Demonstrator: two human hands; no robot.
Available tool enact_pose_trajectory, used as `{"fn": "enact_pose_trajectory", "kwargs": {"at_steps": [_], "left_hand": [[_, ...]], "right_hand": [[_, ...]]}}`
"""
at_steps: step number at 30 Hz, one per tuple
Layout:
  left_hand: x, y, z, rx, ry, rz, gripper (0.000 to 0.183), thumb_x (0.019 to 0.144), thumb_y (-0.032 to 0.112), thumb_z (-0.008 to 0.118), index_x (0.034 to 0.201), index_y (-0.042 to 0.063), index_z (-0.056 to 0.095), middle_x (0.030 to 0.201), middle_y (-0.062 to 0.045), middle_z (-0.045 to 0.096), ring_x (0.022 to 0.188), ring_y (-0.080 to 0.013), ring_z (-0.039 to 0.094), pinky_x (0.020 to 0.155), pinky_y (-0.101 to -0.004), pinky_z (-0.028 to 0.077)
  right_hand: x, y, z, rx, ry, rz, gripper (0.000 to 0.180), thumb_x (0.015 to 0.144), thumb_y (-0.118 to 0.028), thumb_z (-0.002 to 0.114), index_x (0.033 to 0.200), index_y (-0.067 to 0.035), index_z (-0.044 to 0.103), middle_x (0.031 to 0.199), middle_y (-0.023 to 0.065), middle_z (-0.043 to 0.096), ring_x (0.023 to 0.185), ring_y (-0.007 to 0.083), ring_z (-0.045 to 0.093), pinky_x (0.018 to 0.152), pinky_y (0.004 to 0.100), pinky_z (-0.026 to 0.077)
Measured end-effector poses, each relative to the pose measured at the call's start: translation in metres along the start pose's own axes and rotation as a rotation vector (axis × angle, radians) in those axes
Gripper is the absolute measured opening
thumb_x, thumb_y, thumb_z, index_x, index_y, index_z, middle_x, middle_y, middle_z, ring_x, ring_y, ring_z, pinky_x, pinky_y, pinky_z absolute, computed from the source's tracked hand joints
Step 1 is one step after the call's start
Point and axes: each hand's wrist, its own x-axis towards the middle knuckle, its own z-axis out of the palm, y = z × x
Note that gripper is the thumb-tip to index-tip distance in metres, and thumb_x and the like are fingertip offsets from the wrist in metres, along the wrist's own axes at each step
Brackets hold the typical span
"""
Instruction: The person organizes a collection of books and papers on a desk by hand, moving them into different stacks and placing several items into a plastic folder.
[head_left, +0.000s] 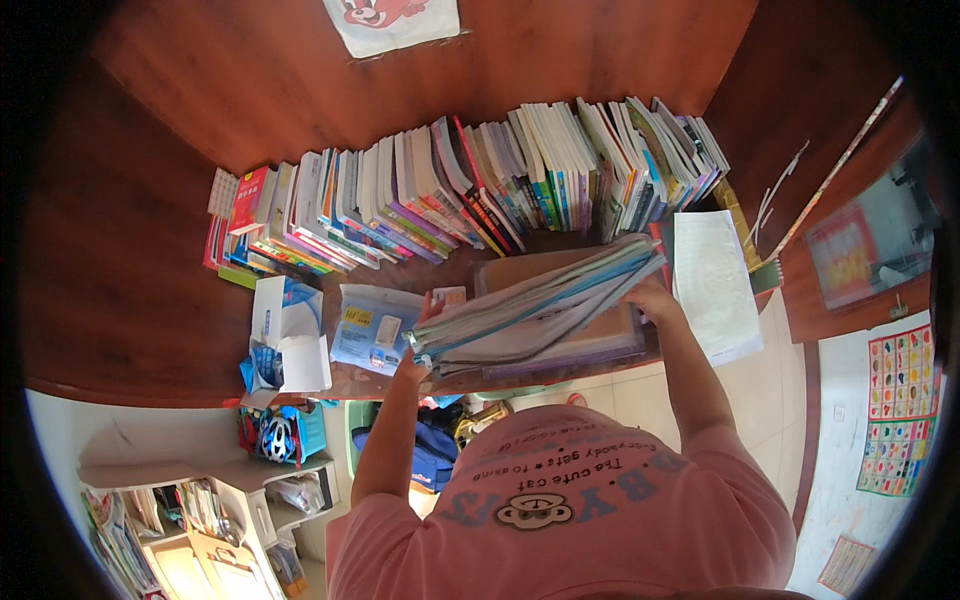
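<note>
Between my two hands a stack of zippered mesh document pouches (525, 315) is held at a slant above the desk, the blue and grey zip edges showing. My left hand (418, 360) grips the stack's lower left corner. At the upper right end my right hand (651, 297) has hold of it, its fingers partly hidden by the pouches. Under the stack lie a brown sheet or folder (499, 276) and a purple-edged clear sleeve (634, 346), both mostly covered. A blue-and-white plastic packet (375, 330) is just left of my left hand.
A long row of books (420, 195) lines the back of the desk. At the left stands an opened white-and-blue carton (289, 322). White paper sheets (712, 277) overhang the right edge. A blue bag (427, 454) is below the desk's front edge.
</note>
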Motion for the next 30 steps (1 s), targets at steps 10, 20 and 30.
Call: {"fn": "enact_pose_trajectory", "kwargs": {"at_steps": [10,20,30], "left_hand": [[-0.003,0.021,0.029,0.3,0.134,0.001,0.052,0.081,0.024,0.074,0.125,0.003,0.054,0.119,-0.007,0.06,0.104,-0.019,0.057,0.092,-0.0322,0.046],[-0.053,0.042,0.048,0.032,0.292,-0.531,0.05,0.077,0.006,0.071,0.122,-0.002,0.053,0.107,-0.016,0.063,0.091,-0.0305,0.064,0.079,-0.0392,0.053],[-0.042,0.121,0.285,1.02,-0.011,0.064,0.065,0.079,0.014,0.059,0.139,0.003,0.035,0.104,-0.022,0.053,0.092,-0.0384,0.058,0.078,-0.0488,0.049]], "right_hand": [[-0.005,-0.061,0.044,-0.154,0.236,-0.028,0.051,0.071,-0.011,0.078,0.117,0.0,0.057,0.106,0.0094,0.065,0.096,0.0201,0.062,0.086,0.0351,0.049],[-0.043,-0.011,0.061,0.153,0.177,0.376,0.047,0.076,-0.01,0.074,0.118,0.0,0.054,0.102,0.0102,0.064,0.09,0.0217,0.062,0.082,0.0346,0.051],[-0.111,-0.015,0.122,0.558,0.065,0.102,0.067,0.087,-0.038,0.066,0.138,-0.008,0.034,0.13,0.0076,0.048,0.115,0.0209,0.049,0.101,0.0362,0.038]]}}
